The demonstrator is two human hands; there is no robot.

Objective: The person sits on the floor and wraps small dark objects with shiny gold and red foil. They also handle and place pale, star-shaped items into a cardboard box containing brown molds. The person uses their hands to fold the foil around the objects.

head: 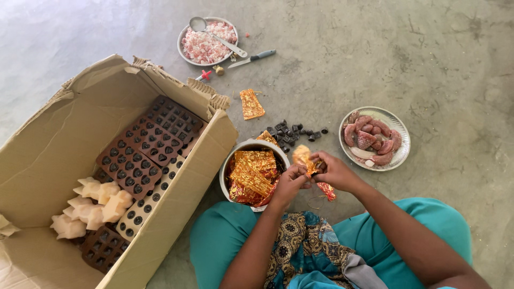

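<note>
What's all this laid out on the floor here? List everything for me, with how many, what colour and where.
Cardboard box: one, brown, open, at left.
Chocolate mould trays: several, dark brown, inside the box.
Pale star-shaped moulds: a stack, cream, in the box beside the trays.
Round metal bowl: one, silver, in front of the knees.
Foil wrappers: many, gold and red, in the bowl; one loose on the floor.
Small dark chocolate pieces: a heap, blackish, beyond the bowl.
Patterned plate: one, right, holding pinkish-red curved pieces.
Metal plate: one, top, with pink-white chopped bits and a spoon.
Knife: one, grey handle, beside that plate.
Left hand and right hand: together on a gold foil-wrapped piece.
</note>
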